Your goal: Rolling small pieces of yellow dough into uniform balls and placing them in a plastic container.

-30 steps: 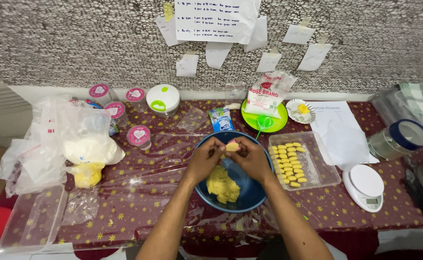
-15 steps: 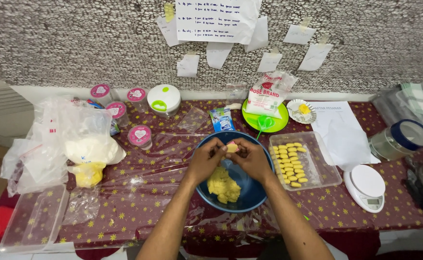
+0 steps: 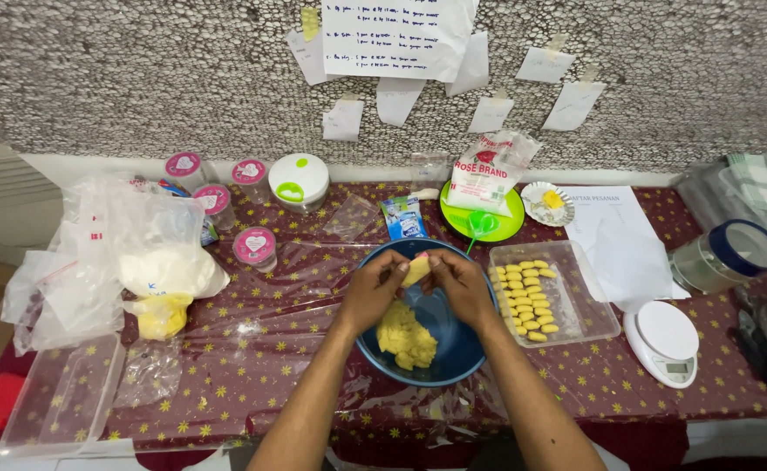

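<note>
Together the left hand [image 3: 373,292] and right hand [image 3: 463,286] pinch a small yellow dough piece [image 3: 415,270] between their fingertips, shaping it above the blue bowl [image 3: 462,353] of dough, with the clear tray [image 3: 594,316] of formed pieces close alongside.

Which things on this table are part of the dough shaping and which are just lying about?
In use: left hand and right hand pinching a dough piece; blue bowl of dough; clear tray of shaped pieces.

Lying about: kitchen scale, pink-lidded jars, green plate, plastic bags.
</note>
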